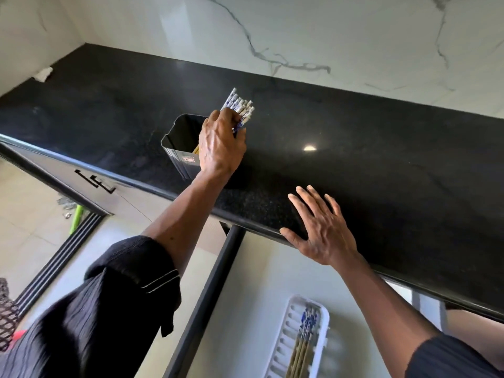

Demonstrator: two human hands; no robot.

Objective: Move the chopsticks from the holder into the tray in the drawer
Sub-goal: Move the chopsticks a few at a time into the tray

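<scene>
A dark rectangular holder [177,148] stands on the black countertop near its front edge. My left hand [219,147] is closed around a bundle of chopsticks [240,106] with white-and-blue patterned tops, which stick up out of the holder's right side. My right hand [321,227] lies flat and open on the counter's front edge, holding nothing. Below it the drawer [253,282] is pulled out, and a white slotted tray [289,339] inside it holds a few chopsticks [304,336] lying lengthwise.
The black countertop [381,159] runs along a white marble wall [300,31]. A crumpled white scrap [43,74] lies at the counter's far left corner. Cabinet fronts with black handles [95,181] are at lower left, and a green stick [75,219] lies on the floor.
</scene>
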